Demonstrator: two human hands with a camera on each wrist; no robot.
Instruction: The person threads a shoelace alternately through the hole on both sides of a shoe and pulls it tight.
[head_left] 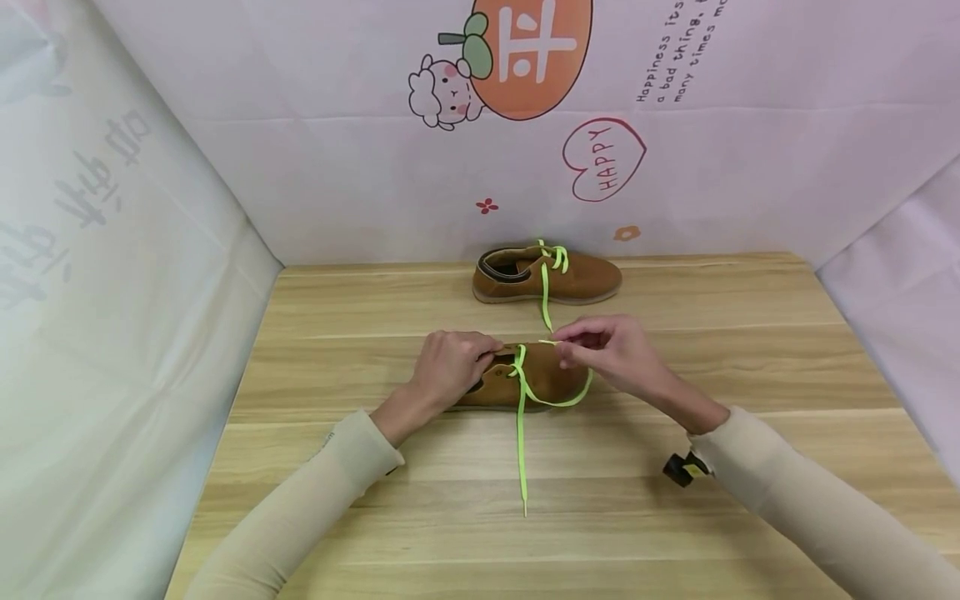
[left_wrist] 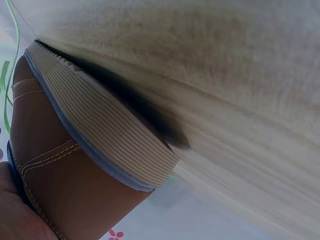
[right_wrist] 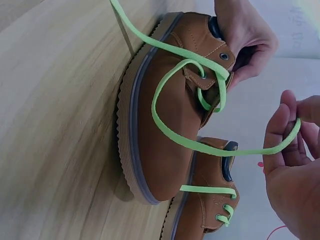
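Note:
A brown shoe [head_left: 551,375] with a pale ridged sole [left_wrist: 107,122] sits on the table, toe to the right. Its bright green shoelace [right_wrist: 187,142] passes through eyelets near the front of the opening. One end of that lace hangs down toward the near side of the table. At the shoe's opening, my left hand [head_left: 447,367] grips the far eyelet flap, thumb and fingers at its edge. My right hand [head_left: 615,354] pinches the other end of the lace above the toe, and a loose loop hangs between it and the eyelets.
Behind it stands a matching brown shoe [head_left: 588,279], laced in green, with one lace end trailing forward. The wooden table [head_left: 337,500] meets a white printed cloth [head_left: 360,183] at the back, and similar cloth hangs at both sides.

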